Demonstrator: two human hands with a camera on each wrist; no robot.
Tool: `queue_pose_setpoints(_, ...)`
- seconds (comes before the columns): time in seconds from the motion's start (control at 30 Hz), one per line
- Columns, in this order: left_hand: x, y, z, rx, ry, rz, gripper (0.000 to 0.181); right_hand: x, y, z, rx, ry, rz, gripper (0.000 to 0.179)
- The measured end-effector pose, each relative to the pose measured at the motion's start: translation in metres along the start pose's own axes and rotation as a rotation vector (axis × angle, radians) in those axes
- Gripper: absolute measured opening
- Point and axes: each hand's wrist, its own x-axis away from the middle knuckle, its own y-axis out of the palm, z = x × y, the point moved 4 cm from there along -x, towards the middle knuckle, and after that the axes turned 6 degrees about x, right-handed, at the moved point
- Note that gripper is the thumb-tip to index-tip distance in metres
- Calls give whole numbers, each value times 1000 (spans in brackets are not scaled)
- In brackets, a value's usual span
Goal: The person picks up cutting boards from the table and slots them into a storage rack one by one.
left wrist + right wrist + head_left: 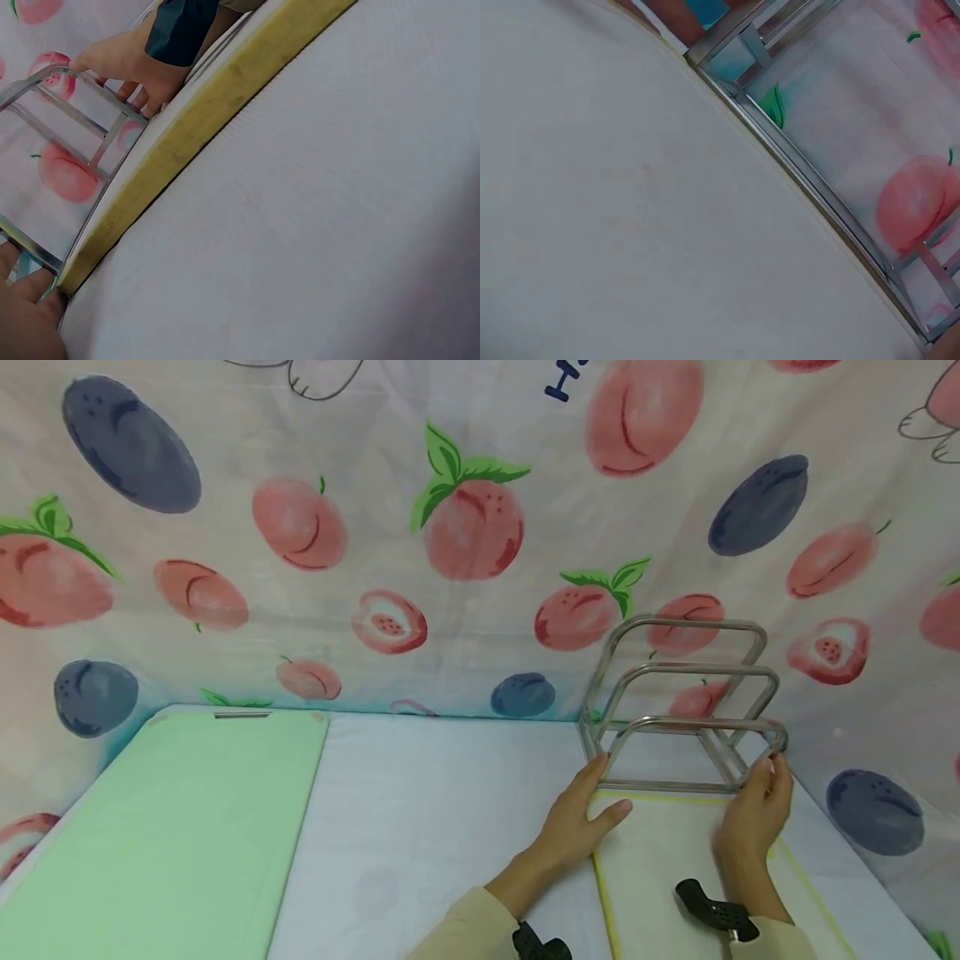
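Note:
A silver metal rack point(678, 786) with three upright loops stands at the back right, just beyond a white cutting board point(652, 868) with a yellow edge. At the rack's front left corner, the fingers of my left hand point(568, 824) touch the side; its thumb points away from the metal, over the board. My right hand point(753, 822) grips the front right corner. In the left wrist view, that right hand point(131, 60) has its fingers bent about the front loop and lower bar. The rack's base point(802, 172) lies along the board's far edge in the right wrist view.
A light green cutting board point(202, 827) with a handle slot lies flat at the left. White cloth point(405, 810) covers the table between the two boards. Behind the table and along its right side hangs a fruit-print curtain point(465, 643), close to the rack.

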Motion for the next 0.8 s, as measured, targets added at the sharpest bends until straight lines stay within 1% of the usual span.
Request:
queue_pose_setpoints(0.13,1,-1,0,24,-14,13,64,0,0,-1,13,4,-7,45)
queue_pose_setpoints(0.2,1,-2,0,6,-6,12,65,0,1,-1,-3,11,-5,46)
queue_pose_setpoints(0.27,2,-3,1,-8,0,4,66,0,1,-1,-53,16,2,46)
queue_pose_setpoints(0.37,2,-4,1,-40,2,4,68,-1,4,-2,-168,24,4,44)
queue_pose_setpoints(0.43,3,-6,1,-51,1,8,69,0,7,-3,-211,29,-4,42)
queue_pose_setpoints(0.5,3,-7,1,-62,1,18,70,1,8,-3,-188,30,-24,42)
queue_pose_setpoints(0.53,4,-7,1,-64,4,22,71,2,8,-4,-158,25,-36,42)
queue_pose_setpoints(0.6,5,-7,1,-68,10,26,71,3,8,-3,-80,20,-56,43)
queue_pose_setpoints(0.7,6,-6,0,-74,24,30,72,4,5,-3,38,-12,-82,44)
queue_pose_setpoints(0.8,6,-6,0,-86,45,36,73,4,3,-3,121,-40,-99,45)
